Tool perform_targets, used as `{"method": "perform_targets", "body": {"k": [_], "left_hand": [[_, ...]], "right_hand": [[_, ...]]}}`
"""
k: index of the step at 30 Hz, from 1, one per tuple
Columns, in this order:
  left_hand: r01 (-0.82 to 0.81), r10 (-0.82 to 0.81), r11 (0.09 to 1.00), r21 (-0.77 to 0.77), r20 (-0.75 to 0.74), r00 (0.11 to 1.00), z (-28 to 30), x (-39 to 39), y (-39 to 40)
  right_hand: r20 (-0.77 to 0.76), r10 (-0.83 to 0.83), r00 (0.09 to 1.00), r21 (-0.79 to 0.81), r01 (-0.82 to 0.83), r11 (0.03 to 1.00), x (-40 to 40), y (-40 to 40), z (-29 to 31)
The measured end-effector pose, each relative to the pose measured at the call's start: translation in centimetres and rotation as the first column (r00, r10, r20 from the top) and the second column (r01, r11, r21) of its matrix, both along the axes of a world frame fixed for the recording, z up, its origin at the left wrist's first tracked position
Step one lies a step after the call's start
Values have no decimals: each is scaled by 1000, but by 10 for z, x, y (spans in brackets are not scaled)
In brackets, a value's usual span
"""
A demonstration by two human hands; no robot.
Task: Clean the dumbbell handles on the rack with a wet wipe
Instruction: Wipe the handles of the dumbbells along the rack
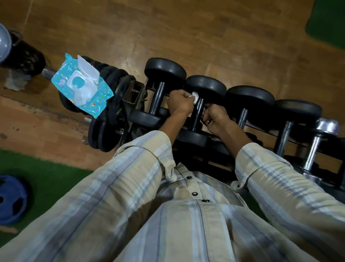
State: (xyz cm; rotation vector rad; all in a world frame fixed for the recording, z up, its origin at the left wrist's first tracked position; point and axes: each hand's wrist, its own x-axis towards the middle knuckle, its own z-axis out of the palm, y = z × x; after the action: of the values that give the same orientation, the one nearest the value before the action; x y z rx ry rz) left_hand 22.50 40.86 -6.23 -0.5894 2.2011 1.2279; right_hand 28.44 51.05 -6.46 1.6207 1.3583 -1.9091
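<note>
Gripping a wet wipe point(195, 96), left hand point(179, 103) fingers clamp the dumbbell handle point(197, 116); wipes pack point(81, 86) lies open.

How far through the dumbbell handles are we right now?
Done: cannot tell whether any handle is already clean. In hand: left hand presses a wet wipe on the second dumbbell's handle; right hand is beside it. Left: the handles further right, apparently. The wipes pack lies open.

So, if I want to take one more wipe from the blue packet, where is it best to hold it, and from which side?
Pinch the white wipe sticking out of the opening of the wipes packet, coming from above. The lid is already flipped open and the packet lies face up on stacked weight plates, so the loose sheet is exposed and free to pull upward.
</note>
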Motion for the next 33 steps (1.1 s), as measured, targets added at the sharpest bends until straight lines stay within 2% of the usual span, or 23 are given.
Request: {"method": "perform_targets", "body": {"k": [6, 12, 17, 25, 33], "left_hand": [[267, -264, 962, 58, -59, 963, 9, 9, -3], [450, -444, 893, 13, -141, 885, 37, 21, -3], [497, -475, 866, 54, -222, 851, 44, 31, 4], [552, -512, 822, 142, -239, 825, 58, 57, 23], [419, -378, 856, 304, -187, 907, 65, 88, 50]], "right_hand": [[-1, -91, 996, 66, 91, 994, 3, 5, 11], [-99, -20, 995, 171, 37, 985, 24, 8, 30], [-182, -50, 982, 105, 70, 992, 54, 10, 56], [-271, -138, 953, 261, 211, 942, 89, 25, 81], [-328, -285, 901, 273, 379, 884, 138, 43, 95]]}}
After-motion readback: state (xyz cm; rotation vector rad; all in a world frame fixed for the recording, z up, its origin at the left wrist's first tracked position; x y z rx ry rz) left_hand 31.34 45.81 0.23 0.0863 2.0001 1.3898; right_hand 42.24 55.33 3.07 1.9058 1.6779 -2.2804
